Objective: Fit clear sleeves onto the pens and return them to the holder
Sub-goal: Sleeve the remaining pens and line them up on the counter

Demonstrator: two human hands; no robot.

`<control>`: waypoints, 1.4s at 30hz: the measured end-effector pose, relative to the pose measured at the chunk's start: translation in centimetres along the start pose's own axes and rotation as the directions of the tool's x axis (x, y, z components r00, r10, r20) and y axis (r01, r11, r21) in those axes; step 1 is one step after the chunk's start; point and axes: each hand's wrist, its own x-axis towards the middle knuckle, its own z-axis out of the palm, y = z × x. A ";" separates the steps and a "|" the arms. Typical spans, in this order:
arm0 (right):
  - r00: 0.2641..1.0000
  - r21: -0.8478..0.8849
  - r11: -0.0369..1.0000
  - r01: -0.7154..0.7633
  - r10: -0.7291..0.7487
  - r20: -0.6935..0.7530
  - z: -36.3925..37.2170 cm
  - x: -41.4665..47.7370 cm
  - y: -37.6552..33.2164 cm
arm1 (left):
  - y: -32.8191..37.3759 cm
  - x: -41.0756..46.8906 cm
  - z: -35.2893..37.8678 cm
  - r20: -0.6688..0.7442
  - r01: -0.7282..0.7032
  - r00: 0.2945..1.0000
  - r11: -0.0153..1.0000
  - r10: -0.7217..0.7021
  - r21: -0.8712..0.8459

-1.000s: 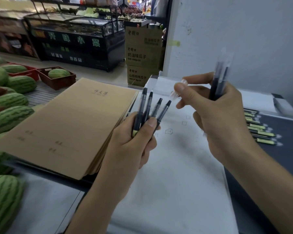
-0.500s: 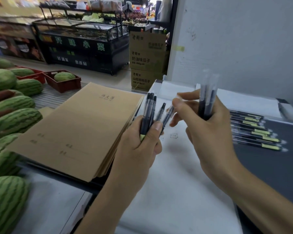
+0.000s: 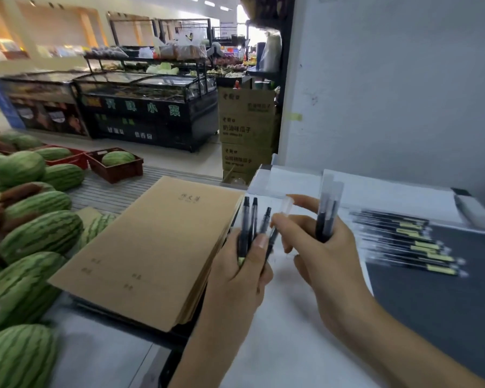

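Thumb and forefinger of your right hand are pinching a clear sleeve over the bare pens your left hand is clutching; sleeved pens are riding in the right palm. Sleeves are thin and slippery, so take them near the mouth. More pens are lying on the desk.

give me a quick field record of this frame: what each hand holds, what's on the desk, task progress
left hand: grips a fan of uncapped pens, tips up
right hand: pinches one clear sleeve in its fingertips, with sleeved pens tucked against the palm
desk right: row of pens lying flat on a dark mat
desk left: stack of brown notebooks
beyond desk: watermelons
progress: sleeve close to a pen tip, not yet on
holder: none identifiable
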 end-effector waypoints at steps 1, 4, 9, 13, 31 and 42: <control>1.000 -0.005 1.000 -0.024 0.024 0.005 -0.2 0.1 0.0 | 0.0 0.0 0.1 0.004 -0.004 1.000 1.000 0.004 -0.003; 0.997 -0.076 0.996 -0.054 0.057 0.045 -0.3 0.3 0.1 | -0.1 -0.2 0.0 0.003 0.005 1.000 1.000 -0.005 0.000; 0.997 -0.203 0.979 0.024 -0.038 -0.064 -0.6 0.8 0.4 | -0.3 -0.1 0.0 0.020 -0.010 1.000 1.000 0.010 0.022; 0.983 -0.091 0.995 0.040 -0.055 -0.175 -1.7 2.3 -0.7 | -0.3 0.2 -0.2 -0.053 -0.032 0.998 0.998 0.029 -0.055; 0.997 0.001 0.997 0.073 -0.073 -0.016 0.2 1.6 0.3 | -0.2 0.4 -0.8 -0.171 -0.073 0.985 0.965 0.030 -0.252; 0.999 -0.170 0.985 0.037 -0.039 -0.010 -0.5 3.0 1.5 | -0.6 0.9 -1.0 -0.177 -0.075 0.984 0.943 0.017 -0.325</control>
